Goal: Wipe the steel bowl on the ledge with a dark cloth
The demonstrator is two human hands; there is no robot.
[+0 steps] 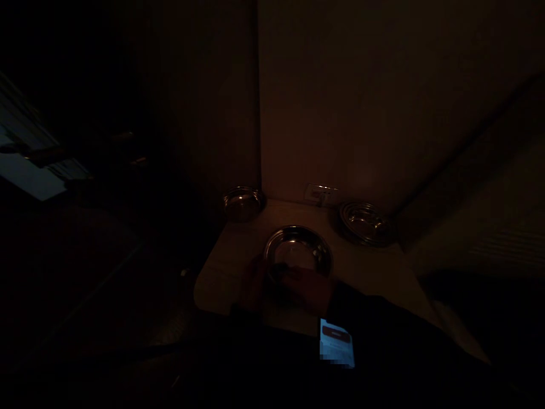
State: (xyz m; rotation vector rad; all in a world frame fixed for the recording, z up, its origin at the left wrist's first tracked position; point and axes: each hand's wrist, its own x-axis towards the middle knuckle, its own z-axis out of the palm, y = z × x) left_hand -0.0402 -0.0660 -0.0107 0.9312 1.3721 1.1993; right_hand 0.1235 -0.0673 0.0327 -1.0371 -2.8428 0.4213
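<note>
The scene is very dark. A round, shiny steel plate (293, 248) with a raised rim rests near the middle of a small pale table. At its left edge is my left hand (252, 282), dim, with its fingers closed on the rim. My right hand (310, 288) reaches over the plate's near side from the right, in a dark sleeve. Its fingers look curled around something dark low in the plate; shadow hides what that is.
A steel bowl (242, 205) stands at the table's back left corner. Stacked steel plates (367, 222), the top one with compartments, sit at the back right. A wall socket (320, 193) is behind the table (225, 258). A lit phone screen (336, 343) shows below my right forearm.
</note>
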